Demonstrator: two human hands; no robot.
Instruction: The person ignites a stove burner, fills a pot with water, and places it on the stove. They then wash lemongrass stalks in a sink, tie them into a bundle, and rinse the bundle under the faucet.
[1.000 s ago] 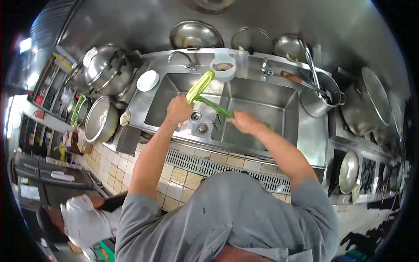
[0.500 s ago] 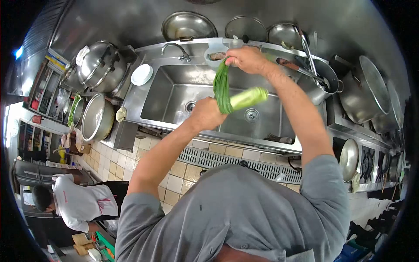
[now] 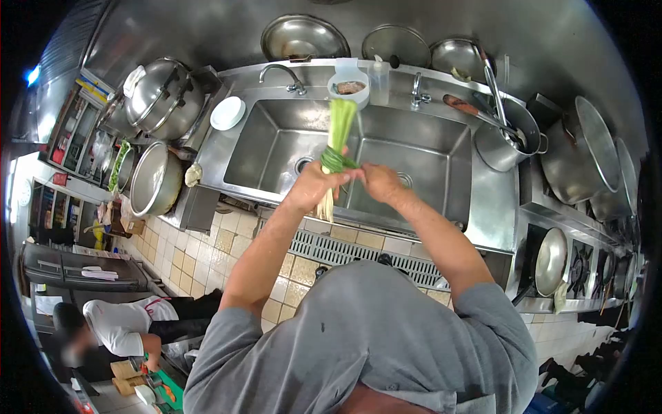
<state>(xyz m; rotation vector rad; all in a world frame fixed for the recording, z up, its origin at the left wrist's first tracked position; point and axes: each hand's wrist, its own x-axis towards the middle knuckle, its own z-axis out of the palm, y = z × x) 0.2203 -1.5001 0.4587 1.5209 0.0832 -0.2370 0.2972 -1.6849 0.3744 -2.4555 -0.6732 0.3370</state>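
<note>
Over the sink's divider, my left hand (image 3: 316, 185) is closed around a bundle of pale green stalks (image 3: 342, 119) that looks like lemongrass. The bundle stands nearly upright in view, its whitish ends showing below my hand. Long dark green leaves (image 3: 334, 161) are wrapped around its middle. My right hand (image 3: 380, 181) is closed at the right side of the wrap, fingers pinched on the leaf ends. The fingertips of both hands nearly meet there, and part of the wrap is hidden.
A double-basin steel sink (image 3: 427, 127) lies beneath my hands. Behind it are a white container (image 3: 348, 72) and two faucets. White plates (image 3: 227, 113) sit on the left ledge. A pot with utensils (image 3: 500, 148) stands right. Another person (image 3: 127, 328) works at a green cutting board far left.
The bundle has turned from lying sideways to upright. My right hand has come down from the back of the sink to the bundle, and the long leaf loop is now wound tightly around it.
</note>
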